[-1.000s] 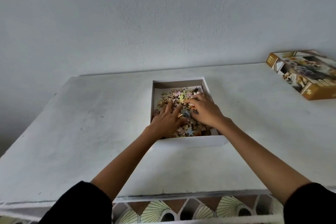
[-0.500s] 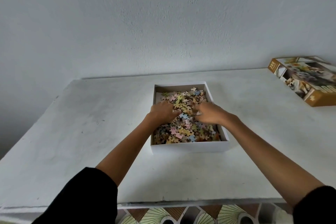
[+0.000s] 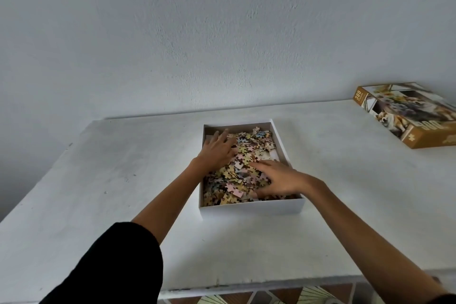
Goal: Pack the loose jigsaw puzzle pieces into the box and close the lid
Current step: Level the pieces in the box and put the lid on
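Note:
A white open box [image 3: 251, 208] stands in the middle of the white table, filled with a heap of many-coloured jigsaw pieces [image 3: 243, 168]. My left hand [image 3: 217, 149] lies flat with fingers spread on the pieces at the box's far left. My right hand [image 3: 278, 177] rests palm down, fingers apart, on the pieces at the near right. Neither hand grips anything that I can see. The box lid [image 3: 409, 113], brown-sided with a picture of dogs, lies face up at the table's far right, well apart from the box.
The white table [image 3: 111, 180] ends at a grey wall behind and at a front edge near me. Patterned floor tiles [image 3: 308, 297] show below the front edge.
My hands have parted: the left has slid to the far left of the box and the right has drawn back to the near right. The pieces now lie more spread out.

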